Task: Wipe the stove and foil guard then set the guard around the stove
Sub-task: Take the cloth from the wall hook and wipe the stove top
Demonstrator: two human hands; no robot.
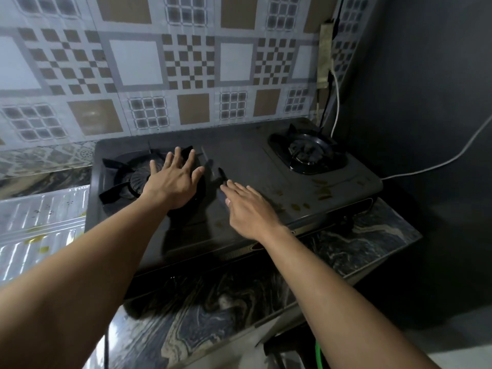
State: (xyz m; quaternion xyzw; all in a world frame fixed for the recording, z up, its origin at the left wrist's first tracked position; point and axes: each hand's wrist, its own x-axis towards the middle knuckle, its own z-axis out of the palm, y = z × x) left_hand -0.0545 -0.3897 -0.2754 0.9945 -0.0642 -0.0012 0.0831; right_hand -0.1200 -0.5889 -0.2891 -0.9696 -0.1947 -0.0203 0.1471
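A dark two-burner gas stove point(247, 161) stands on a marbled counter, with yellowish stains on its right front. My left hand point(173, 179) hovers with spread fingers over the left burner point(133, 179), holding nothing. Over the stove's middle, my right hand point(250, 206) reaches forward, fingers extended and empty. The silver foil guard point(40, 225) lies flat on the counter left of the stove, spotted with yellow stains. The right burner point(306, 153) is uncovered.
A patterned tile wall point(159, 70) rises right behind the stove. To the right stands a dark wall with a white cable point(436, 161) running along it. The marbled counter point(213, 310) extends in front. A green hose point(318, 352) shows below the counter edge.
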